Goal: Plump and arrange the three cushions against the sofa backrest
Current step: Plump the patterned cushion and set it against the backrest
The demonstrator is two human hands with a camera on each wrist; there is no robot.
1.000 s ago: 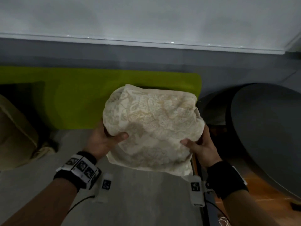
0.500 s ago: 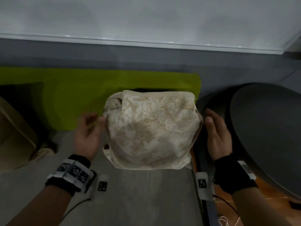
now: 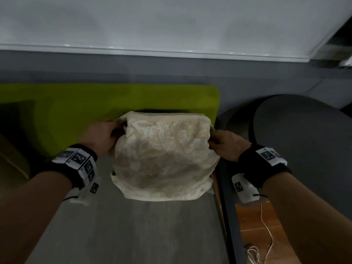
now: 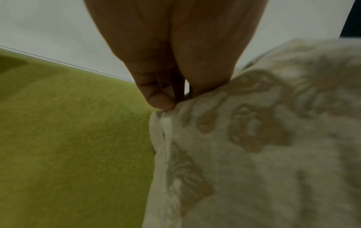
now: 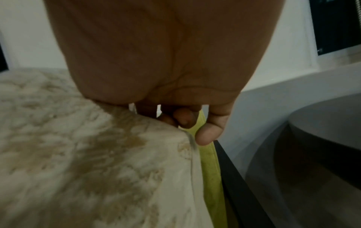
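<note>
A cream floral cushion (image 3: 165, 159) stands on the grey sofa seat (image 3: 133, 229), its top edge against the green backrest (image 3: 76, 111). My left hand (image 3: 114, 131) pinches its upper left corner; in the left wrist view the curled fingers (image 4: 160, 101) close on the cushion's seam (image 4: 263, 154). My right hand (image 3: 214, 139) grips the upper right corner, with fingers (image 5: 207, 134) curled behind the cushion (image 5: 87, 154). A tan cushion (image 3: 11, 159) lies at the far left. A dark shape (image 3: 17, 119) leans on the backrest above it.
A dark round table (image 3: 304, 149) stands close on the right, past the sofa's black frame (image 3: 226, 216). White cable (image 3: 266, 225) lies on the wooden floor between them. A grey wall band and white wall rise behind the backrest.
My hands let go of the cushion's lower sides, hovered open beside it, and now grip its upper corners. The cushion sits further back, against the backrest.
</note>
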